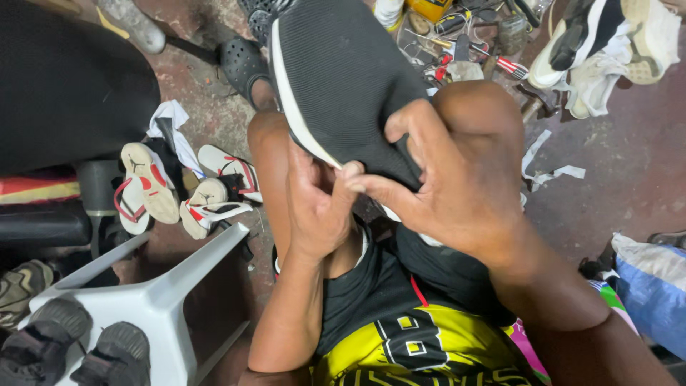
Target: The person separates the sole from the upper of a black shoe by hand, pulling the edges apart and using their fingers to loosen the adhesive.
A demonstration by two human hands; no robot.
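Observation:
A black knit shoe (341,78) with a white sole edge rests upside-tilted on my knees, its toe pointing away from me. My right hand (457,179) clamps the shoe's near end, thumb and fingers pinching the black fabric. My left hand (318,204) is closed at the same near edge, fingertips meeting the right thumb where fabric joins the white sole. My bare knees sit under the shoe, and black and yellow shorts (407,343) fill the bottom of the view.
A white plastic stool (153,300) lies on its side at lower left with dark shoes (71,350) on it. White and red sandals (182,193) lie on the floor. Tools and clutter (464,43) sit beyond the knees, white sneakers (607,50) upper right, a blue bag (654,300) right.

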